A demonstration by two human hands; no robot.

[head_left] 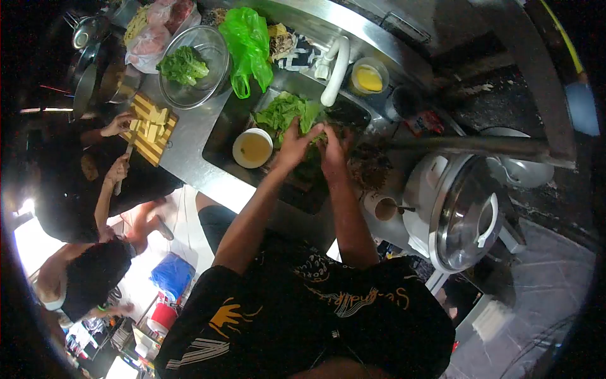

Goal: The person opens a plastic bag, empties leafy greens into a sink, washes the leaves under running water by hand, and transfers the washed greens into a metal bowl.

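Over the steel sink point(218, 148), both of my hands are at a bunch of green leafy lettuce point(282, 114). My left hand point(297, 146) has its fingers wrapped on the leaves' right part. Close beside it, my right hand point(334, 148) holds the same leaves, its fingertips partly hidden. A white bowl of brownish liquid point(254, 148) stands in the sink, left of my hands. The white faucet point(339, 69) arches just behind them. Another head of lettuce point(183, 66) lies in a clear bowl point(218, 63) on the counter at the back left.
A green plastic bag point(245, 47) lies behind the sink. On the left, a co-worker's hands point(118, 167) hold a knife by a striped board point(150, 148) with pale yellow pieces. A large lidded cooker point(464, 215), a cup point(380, 206) and a yellow sponge tub point(368, 77) are rightward.
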